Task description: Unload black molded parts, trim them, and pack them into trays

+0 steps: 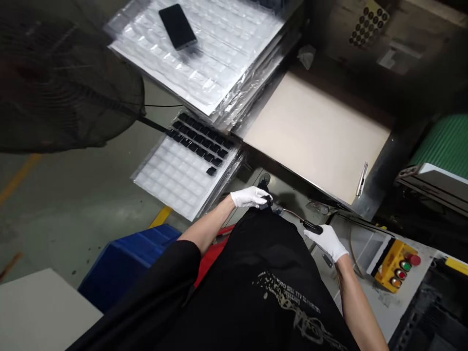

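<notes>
Head view: the left hand (249,197), in a white glove, sits just below the middle of the frame, thumb and fingers pinching a small black part (267,202). The right hand (327,242), also gloved in white, is to the right and lower, fingers closed around the black handle of a tool (312,226). Its thin, curved shaft points left toward the black part; the tip is too small to tell whether it touches. Both hands are in front of the black shirt (270,282).

Left of centre, a clear tray (164,170) holds rows of black pieces (203,141) in its upper part, with one piece lying apart below them at its right side. At the top of the frame, a stack of trays (226,58) carries a flat black block (178,27). Right of centre lies a beige board (310,131) with a slim metal item (361,179) near its lower right corner. A fan (69,87) fills the upper left, a blue bin (127,258) stands lower left, and a yellow control box (391,265) is at lower right.
</notes>
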### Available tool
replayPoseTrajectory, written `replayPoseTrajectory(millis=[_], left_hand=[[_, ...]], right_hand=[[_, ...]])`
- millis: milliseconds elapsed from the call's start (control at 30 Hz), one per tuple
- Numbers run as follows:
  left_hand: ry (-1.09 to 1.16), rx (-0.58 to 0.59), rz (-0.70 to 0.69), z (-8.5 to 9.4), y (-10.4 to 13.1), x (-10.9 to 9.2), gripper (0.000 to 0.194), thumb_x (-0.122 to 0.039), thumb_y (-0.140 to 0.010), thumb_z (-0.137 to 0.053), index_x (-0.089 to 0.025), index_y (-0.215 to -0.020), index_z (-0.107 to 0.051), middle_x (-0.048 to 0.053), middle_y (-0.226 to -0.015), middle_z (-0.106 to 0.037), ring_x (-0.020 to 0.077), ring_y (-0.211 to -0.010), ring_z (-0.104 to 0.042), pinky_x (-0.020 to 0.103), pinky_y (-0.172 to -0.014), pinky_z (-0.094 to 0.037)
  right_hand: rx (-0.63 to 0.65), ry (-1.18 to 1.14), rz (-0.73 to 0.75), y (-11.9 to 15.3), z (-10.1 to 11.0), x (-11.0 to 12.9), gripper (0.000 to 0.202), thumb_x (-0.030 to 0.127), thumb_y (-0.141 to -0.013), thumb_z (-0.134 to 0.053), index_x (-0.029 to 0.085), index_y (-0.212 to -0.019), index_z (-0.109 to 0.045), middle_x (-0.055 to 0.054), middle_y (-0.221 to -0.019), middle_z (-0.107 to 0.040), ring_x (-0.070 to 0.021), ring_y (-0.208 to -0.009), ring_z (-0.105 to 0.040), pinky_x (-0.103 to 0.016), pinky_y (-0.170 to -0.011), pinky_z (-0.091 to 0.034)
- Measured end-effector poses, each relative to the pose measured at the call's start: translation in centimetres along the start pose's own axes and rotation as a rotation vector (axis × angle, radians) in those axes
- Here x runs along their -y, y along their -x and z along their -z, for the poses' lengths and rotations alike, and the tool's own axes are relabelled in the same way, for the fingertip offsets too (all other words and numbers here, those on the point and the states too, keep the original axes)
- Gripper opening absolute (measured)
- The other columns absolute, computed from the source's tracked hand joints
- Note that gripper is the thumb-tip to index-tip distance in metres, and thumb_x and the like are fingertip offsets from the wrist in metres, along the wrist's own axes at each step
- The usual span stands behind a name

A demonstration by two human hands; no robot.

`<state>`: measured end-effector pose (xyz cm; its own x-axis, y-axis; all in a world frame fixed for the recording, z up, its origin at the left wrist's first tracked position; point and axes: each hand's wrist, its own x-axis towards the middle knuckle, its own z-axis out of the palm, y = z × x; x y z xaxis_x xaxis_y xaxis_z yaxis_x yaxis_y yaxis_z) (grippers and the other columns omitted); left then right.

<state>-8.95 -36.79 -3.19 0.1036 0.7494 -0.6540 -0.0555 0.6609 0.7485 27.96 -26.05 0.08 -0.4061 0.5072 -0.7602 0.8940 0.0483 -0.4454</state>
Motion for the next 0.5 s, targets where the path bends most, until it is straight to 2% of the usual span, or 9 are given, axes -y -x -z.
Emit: replayPoseTrajectory(millis=[67,133,267,333,433,500], left_hand=[[-0.052,0.073,0.011,1.2,0.6,0.0,0.057,-0.045,-0.067,-0.096,-0.011,-0.111,-0.082,0.015,-0.097,-0.079,0.0224,-0.075,-0.073,0.033,-0.067,-0.059],[-0.143,0.079,0.012,2.2,0.3,0.0,0.054,-0.037,-0.064,-0.096,-0.013,-0.110,-0.081,0.012,-0.093,-0.079,0.0251,-0.078,-0.075,0.034,-0.070,-0.060],[-0.363,-0.021,-0.020,3.8,-1.1,0.3,0.053,-0.017,-0.053,-0.093,-0.020,-0.104,-0.081,0.009,-0.099,-0.081,0.0324,-0.098,-0.077,0.036,-0.088,-0.060],[-0.430,-0.062,-0.033,4.7,-1.3,0.8,0.053,-0.014,-0.054,-0.088,-0.024,-0.105,-0.080,0.009,-0.104,-0.081,0.0354,-0.108,-0.076,0.038,-0.097,-0.058],[-0.450,-0.123,-0.010,7.0,-0.6,2.3,0.046,-0.011,-0.056,-0.085,-0.024,-0.100,-0.078,0.010,-0.096,-0.080,0.0374,-0.106,-0.077,0.041,-0.099,-0.057],[-0.409,-0.183,0.018,9.3,0.5,3.9,0.047,-0.009,-0.054,-0.085,-0.023,-0.098,-0.077,0.008,-0.094,-0.080,0.0361,-0.102,-0.077,0.040,-0.097,-0.058]], right_hand=[[0.020,0.019,0.037,-0.4,0.7,0.6,0.047,0.063,-0.079,-0.074,0.017,-0.070,-0.077,-0.008,-0.065,-0.073,-0.0255,-0.068,-0.070,-0.030,-0.059,-0.042],[-0.014,0.115,0.023,-1.0,1.3,2.1,0.043,0.061,-0.079,-0.077,0.018,-0.076,-0.081,-0.009,-0.068,-0.075,-0.0268,-0.071,-0.072,-0.031,-0.062,-0.044],[-0.062,0.281,-0.032,-2.7,1.2,6.8,0.041,0.062,-0.082,-0.077,0.022,-0.087,-0.085,-0.013,-0.077,-0.079,-0.0308,-0.078,-0.076,-0.034,-0.067,-0.047],[-0.074,0.356,-0.058,-3.6,0.4,9.0,0.043,0.064,-0.080,-0.079,0.023,-0.088,-0.085,-0.015,-0.081,-0.080,-0.0317,-0.077,-0.076,-0.036,-0.067,-0.047],[-0.024,0.414,-0.067,-4.5,-0.8,11.5,0.046,0.068,-0.078,-0.080,0.022,-0.079,-0.082,-0.015,-0.077,-0.079,-0.0296,-0.070,-0.074,-0.036,-0.064,-0.045],[0.028,0.384,-0.065,-5.1,-1.5,12.8,0.049,0.070,-0.078,-0.079,0.021,-0.076,-0.080,-0.014,-0.072,-0.077,-0.0282,-0.067,-0.073,-0.035,-0.063,-0.045]])
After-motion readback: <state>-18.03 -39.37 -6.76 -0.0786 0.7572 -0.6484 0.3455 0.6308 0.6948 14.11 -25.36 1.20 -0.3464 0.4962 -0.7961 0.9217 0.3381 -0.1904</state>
